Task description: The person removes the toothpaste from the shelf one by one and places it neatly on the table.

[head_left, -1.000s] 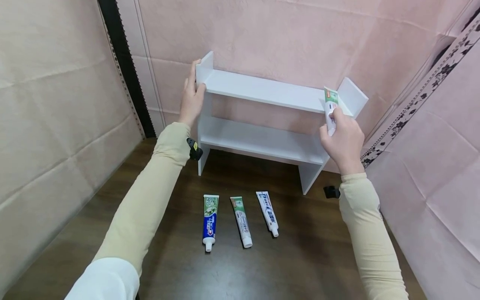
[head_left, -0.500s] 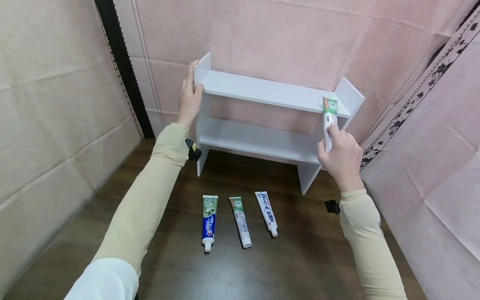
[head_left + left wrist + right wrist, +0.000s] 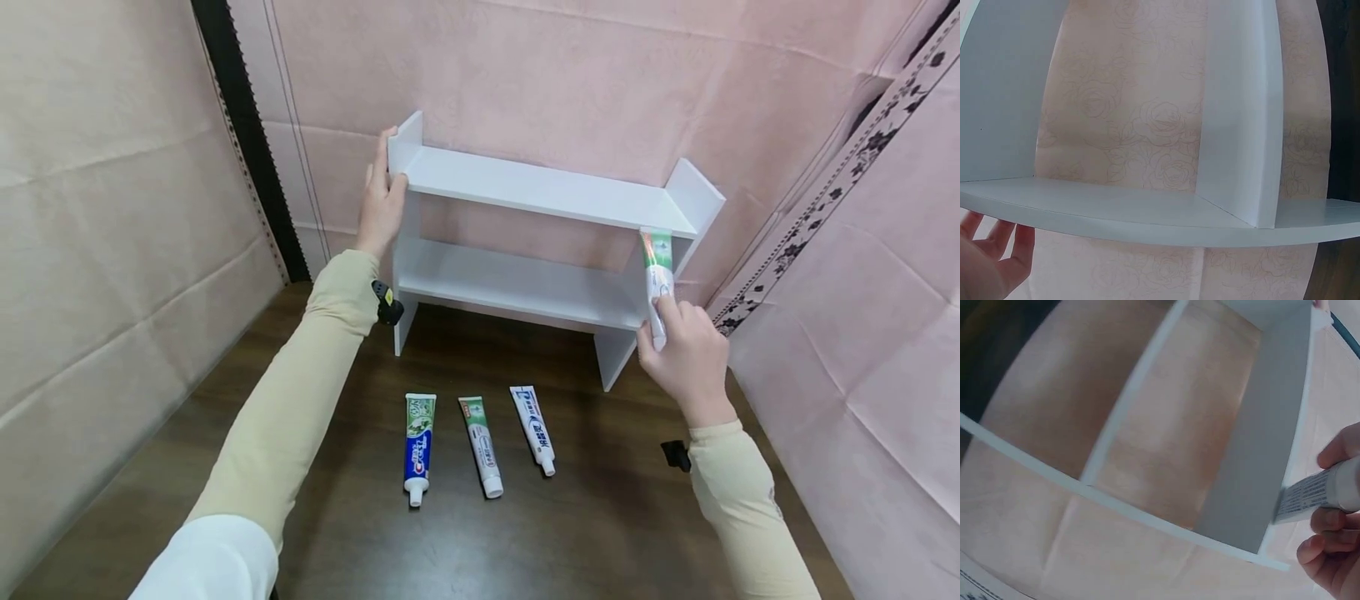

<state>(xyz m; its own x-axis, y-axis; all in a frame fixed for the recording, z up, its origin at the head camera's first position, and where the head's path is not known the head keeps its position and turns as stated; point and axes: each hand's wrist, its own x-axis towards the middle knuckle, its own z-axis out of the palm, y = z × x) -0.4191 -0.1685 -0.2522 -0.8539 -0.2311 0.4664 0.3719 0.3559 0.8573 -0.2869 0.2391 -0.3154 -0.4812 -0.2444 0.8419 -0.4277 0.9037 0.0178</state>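
Note:
A white two-tier shelf rack [image 3: 525, 183] stands on the table. My left hand [image 3: 382, 208] holds its upper left side panel, the thumb by the front edge; in the left wrist view fingers [image 3: 1022, 250] show beyond the panel. My right hand [image 3: 686, 358] pinches a green-and-white toothpaste tube [image 3: 657, 258] near its lower end, green end up. The tube overlaps the rack's right front in the head view; in the right wrist view the tube [image 3: 1307, 497] sits between thumb and fingers, right by the top board's edge.
Three toothpaste tubes lie in a row on the dark wooden table [image 3: 450, 550]: a blue-and-green one [image 3: 419, 446], a green-and-white one [image 3: 482, 446] and a white-and-blue one [image 3: 533, 429]. Pink cloth [image 3: 562, 75] hangs behind the rack, with more cloth on both sides.
My right hand has moved down and toward me with the tube, from the top board's right end to in front of the rack. The left hand stays on the side panel.

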